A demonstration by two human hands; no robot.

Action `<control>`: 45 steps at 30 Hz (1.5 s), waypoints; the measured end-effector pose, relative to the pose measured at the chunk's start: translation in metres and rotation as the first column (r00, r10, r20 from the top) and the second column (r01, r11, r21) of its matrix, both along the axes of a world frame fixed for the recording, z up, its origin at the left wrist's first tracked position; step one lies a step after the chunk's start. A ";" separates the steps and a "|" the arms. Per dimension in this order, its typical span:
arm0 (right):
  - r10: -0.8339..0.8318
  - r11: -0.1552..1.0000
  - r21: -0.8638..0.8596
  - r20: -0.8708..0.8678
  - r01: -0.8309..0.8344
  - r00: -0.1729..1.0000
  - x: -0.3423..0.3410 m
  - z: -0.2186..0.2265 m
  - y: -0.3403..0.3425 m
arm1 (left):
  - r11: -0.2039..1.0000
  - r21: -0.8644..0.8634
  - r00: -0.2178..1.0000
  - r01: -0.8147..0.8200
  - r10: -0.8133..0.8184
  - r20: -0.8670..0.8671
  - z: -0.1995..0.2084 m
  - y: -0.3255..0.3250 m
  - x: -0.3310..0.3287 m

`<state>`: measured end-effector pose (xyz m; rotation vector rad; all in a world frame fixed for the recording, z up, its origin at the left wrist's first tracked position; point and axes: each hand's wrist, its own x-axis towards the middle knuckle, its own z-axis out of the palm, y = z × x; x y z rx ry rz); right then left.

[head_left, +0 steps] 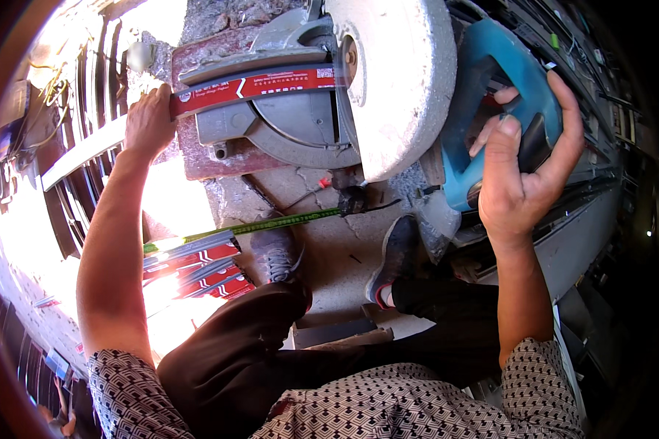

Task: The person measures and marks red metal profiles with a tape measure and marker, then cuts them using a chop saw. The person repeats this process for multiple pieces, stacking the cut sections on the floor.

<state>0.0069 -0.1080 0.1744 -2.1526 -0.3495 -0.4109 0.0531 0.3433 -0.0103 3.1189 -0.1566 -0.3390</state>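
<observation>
A long metal profile strip with red printed film (pixel 252 86) lies across the grey base of a mitre saw (pixel 300 124), along its fence (pixel 260 63). My left hand (pixel 151 121) is closed over the strip left of the base, pressing it down. The strip's right end goes behind the saw's dusty white round guard (pixel 406 88), which hides the blade. On the right, my right hand (pixel 518 172) is wrapped round the saw's teal loop handle (pixel 483 47), thumb inside the loop and one finger stretched along its outer edge.
A yellow-green tape measure blade (pixel 293 218) stretches below the saw. More red-filmed strips (pixel 198 269) are stacked at lower left, in bright sunlight. My shoes (pixel 274 252) stand on the concrete below, near a clear plastic bag (pixel 438 227). Dark bars crowd the right side.
</observation>
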 end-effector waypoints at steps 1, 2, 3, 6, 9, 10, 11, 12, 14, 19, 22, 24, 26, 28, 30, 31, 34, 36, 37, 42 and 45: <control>0.003 1.000 0.009 -0.003 -0.003 1.000 0.000 -0.001 0.000 | 1.000 -0.019 1.000 0.006 -0.006 -0.002 0.001 -0.006 0.000; 0.003 1.000 0.016 -0.005 -0.003 1.000 0.000 0.000 0.000 | 0.999 -0.038 1.000 0.014 -0.015 -0.002 0.003 -0.012 0.001; 0.005 0.999 0.046 -0.019 -0.004 1.000 -0.001 0.002 0.002 | 0.999 -0.050 1.000 0.018 -0.018 -0.002 0.006 -0.016 0.000; 0.018 0.997 0.070 -0.010 -0.017 1.000 0.000 0.001 0.003 | 0.998 -0.010 0.998 0.061 -0.061 0.017 0.003 -0.027 0.005; 0.019 0.998 0.064 -0.012 -0.018 1.000 -0.001 0.001 0.002 | 0.998 0.008 0.998 0.068 -0.068 0.003 0.006 -0.033 0.007; 0.024 0.998 0.064 -0.009 -0.023 1.000 0.000 0.000 0.002 | 0.998 0.005 0.998 0.062 -0.062 -0.004 0.007 -0.034 0.008; 0.029 0.998 0.061 -0.007 -0.029 1.000 0.000 0.000 0.001 | 0.999 -0.007 0.999 0.047 -0.047 -0.007 0.008 -0.036 0.008; 0.024 0.998 0.065 -0.010 -0.024 1.000 0.000 0.000 0.000 | 0.999 -0.019 0.999 0.032 -0.032 -0.010 0.009 -0.037 0.007; 0.019 0.997 0.074 -0.015 -0.017 1.000 0.000 0.000 0.002 | 0.999 -0.036 1.000 0.023 -0.023 -0.002 0.007 -0.035 0.006; 0.012 0.999 0.036 -0.016 -0.012 1.000 0.000 0.001 0.002 | 0.999 -0.034 0.999 0.036 -0.036 0.011 -0.002 -0.030 0.006; 0.025 0.999 0.048 -0.001 -0.025 1.000 0.001 0.000 0.000 | 0.999 -0.022 0.999 0.049 -0.049 0.002 -0.002 -0.028 0.007; 0.025 0.998 0.051 -0.003 -0.025 1.000 0.002 0.001 0.000 | 0.998 -0.021 0.999 0.054 -0.054 -0.006 0.000 -0.030 0.007; 0.024 0.998 0.061 -0.009 -0.024 1.000 0.003 0.003 0.000 | 0.999 -0.024 0.999 0.046 -0.047 -0.016 0.002 -0.032 0.008; 0.026 0.999 0.049 -0.014 -0.025 1.000 0.003 0.004 0.000 | 0.999 -0.018 0.999 0.048 -0.049 -0.005 -0.003 -0.028 0.006; 0.023 0.999 0.042 -0.010 -0.023 1.000 0.003 0.005 -0.001 | 0.998 -0.021 0.998 0.055 -0.055 0.005 -0.005 -0.027 0.007; 0.023 0.999 0.044 -0.004 -0.023 1.000 0.003 0.005 -0.001 | 0.998 -0.025 0.998 0.058 -0.058 0.008 -0.006 -0.026 0.008; 0.032 0.998 0.047 0.001 -0.032 0.999 0.006 0.003 -0.001 | 0.999 -0.013 0.999 0.052 -0.053 -0.014 -0.005 -0.027 0.007; 0.033 0.998 0.045 0.005 -0.033 0.999 0.005 0.003 -0.001 | 0.999 0.000 0.998 0.048 -0.048 -0.027 -0.004 -0.027 0.007; 0.030 0.998 0.046 0.004 -0.031 1.000 0.005 0.003 -0.001 | 0.999 0.006 0.998 0.045 -0.045 -0.033 -0.005 -0.026 0.008; 0.033 0.998 0.058 0.006 -0.034 0.999 0.005 0.003 0.000 | 0.999 -0.006 0.999 0.033 -0.033 -0.041 -0.001 -0.030 0.008; 0.032 0.998 0.061 0.007 -0.033 0.999 0.005 0.003 0.000 | 0.999 -0.019 0.999 0.033 -0.033 -0.035 -0.002 -0.030 0.008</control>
